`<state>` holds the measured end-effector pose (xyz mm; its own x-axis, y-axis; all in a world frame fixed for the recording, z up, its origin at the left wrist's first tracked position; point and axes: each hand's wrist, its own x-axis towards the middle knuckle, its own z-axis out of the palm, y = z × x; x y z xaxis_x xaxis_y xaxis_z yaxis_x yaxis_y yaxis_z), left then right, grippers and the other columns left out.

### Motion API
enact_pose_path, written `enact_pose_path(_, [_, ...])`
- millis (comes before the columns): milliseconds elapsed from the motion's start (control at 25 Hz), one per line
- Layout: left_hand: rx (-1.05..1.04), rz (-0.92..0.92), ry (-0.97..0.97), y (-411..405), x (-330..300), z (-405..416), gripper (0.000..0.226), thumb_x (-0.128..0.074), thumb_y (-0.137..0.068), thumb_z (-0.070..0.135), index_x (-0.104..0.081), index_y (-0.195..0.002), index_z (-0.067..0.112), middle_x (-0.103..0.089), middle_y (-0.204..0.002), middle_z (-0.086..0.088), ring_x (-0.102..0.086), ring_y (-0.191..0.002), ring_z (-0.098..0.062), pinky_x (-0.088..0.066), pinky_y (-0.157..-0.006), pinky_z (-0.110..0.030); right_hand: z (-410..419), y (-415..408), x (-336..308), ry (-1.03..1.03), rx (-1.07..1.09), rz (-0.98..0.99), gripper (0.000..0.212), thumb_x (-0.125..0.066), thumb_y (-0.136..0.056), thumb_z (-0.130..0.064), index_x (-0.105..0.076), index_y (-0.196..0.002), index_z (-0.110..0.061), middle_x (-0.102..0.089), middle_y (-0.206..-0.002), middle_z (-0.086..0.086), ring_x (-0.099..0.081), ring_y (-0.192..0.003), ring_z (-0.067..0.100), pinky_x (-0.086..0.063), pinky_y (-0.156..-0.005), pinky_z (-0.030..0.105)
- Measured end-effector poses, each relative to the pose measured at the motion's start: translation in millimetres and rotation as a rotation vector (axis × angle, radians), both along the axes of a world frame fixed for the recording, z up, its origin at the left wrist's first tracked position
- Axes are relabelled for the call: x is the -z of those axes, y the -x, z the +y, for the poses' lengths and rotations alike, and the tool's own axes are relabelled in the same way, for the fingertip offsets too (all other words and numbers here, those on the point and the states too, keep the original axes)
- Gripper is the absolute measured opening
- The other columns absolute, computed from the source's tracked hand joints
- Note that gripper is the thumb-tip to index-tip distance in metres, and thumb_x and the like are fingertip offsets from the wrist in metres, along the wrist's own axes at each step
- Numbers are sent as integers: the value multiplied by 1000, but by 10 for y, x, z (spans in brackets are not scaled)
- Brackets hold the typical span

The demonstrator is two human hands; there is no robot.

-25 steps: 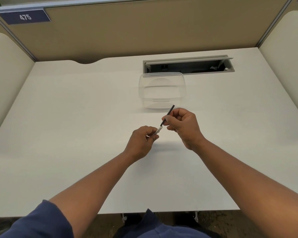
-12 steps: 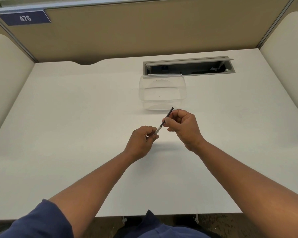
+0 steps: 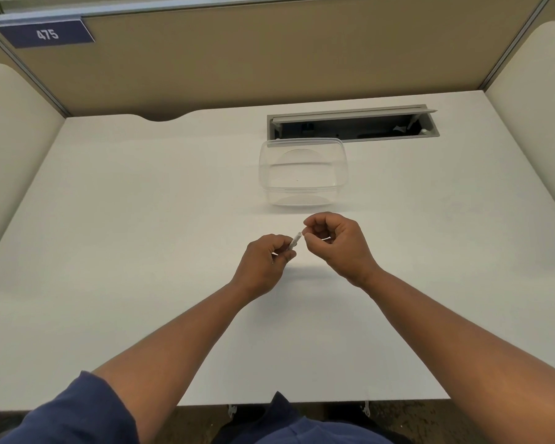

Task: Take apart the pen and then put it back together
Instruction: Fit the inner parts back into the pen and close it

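My left hand (image 3: 265, 261) grips the lower part of a white pen barrel (image 3: 295, 241), which slants up and to the right over the white desk (image 3: 125, 219). My right hand (image 3: 337, 245) is curled, and its pinched fingertips meet the barrel's upper end. No dark refill shows outside the barrel. A thin pale sliver shows inside the curl of my right hand; I cannot tell what it is. The rest of the pen is hidden in my fists.
A clear plastic tub (image 3: 303, 171) stands just beyond my hands. Behind it is an open grey cable slot (image 3: 353, 125) in the desk. Beige partition walls close the back and both sides; a sign reads 475 (image 3: 47, 34).
The dark refill that stuck out above my right hand is no longer visible. My right hand has closed in on the white barrel's end. My left hand has stayed put.
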<state>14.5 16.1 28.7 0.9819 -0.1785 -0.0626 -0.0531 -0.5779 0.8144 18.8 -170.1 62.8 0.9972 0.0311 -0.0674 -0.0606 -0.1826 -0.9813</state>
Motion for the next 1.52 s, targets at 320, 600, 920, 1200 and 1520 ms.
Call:
enact_pose_path(320, [-10,30,19,-16,1,-2,13,-68,-94,14,-74,-105,18,-71,-98,2,-64,-92,-15,-54,-83,-32,13,28,22,65,-50,-54,19,-64,-84,-1,-77,-88,-14,-75,-84,-8,-67,-75,10,-54,-67,29])
enact_pose_path(600, [-2,30,13,-4,7,10,12,-67,-94,15,-73,-103,19,-70,-96,3,-64,-92,-15,-54,-82,-34,6,45,74,51,-53,-48,16,-65,-87,-3,-76,-90,-14,-70,-77,-17,-60,-66,6,-47,-64,20])
enact_pose_path(920, [-8,37,21,23,-1,-4,12,-67,-94,13,-73,-103,19,-70,-99,4,-64,-93,-13,-53,-82,-26,-235,56,306,195,123,114,11,-67,-86,-13,-74,-90,-20,-66,-75,-13,-55,-60,2,-47,-62,17])
enact_pose_path(1200, [-7,41,21,31,15,-3,13,-67,-94,14,-73,-104,20,-71,-100,4,-65,-94,-12,-52,-82,-23,-574,121,584,538,206,319,8,-67,-77,-27,-64,-85,-26,-67,-79,-8,-63,-74,16,-48,-64,30])
enact_pose_path(1520, [-15,45,39,30,16,5,14,-67,-94,14,-74,-104,20,-71,-101,6,-64,-96,-9,-50,-80,-17,-646,130,705,648,174,434,16,-72,-75,-32,-62,-84,-24,-66,-82,-5,-65,-77,20,-52,-67,34])
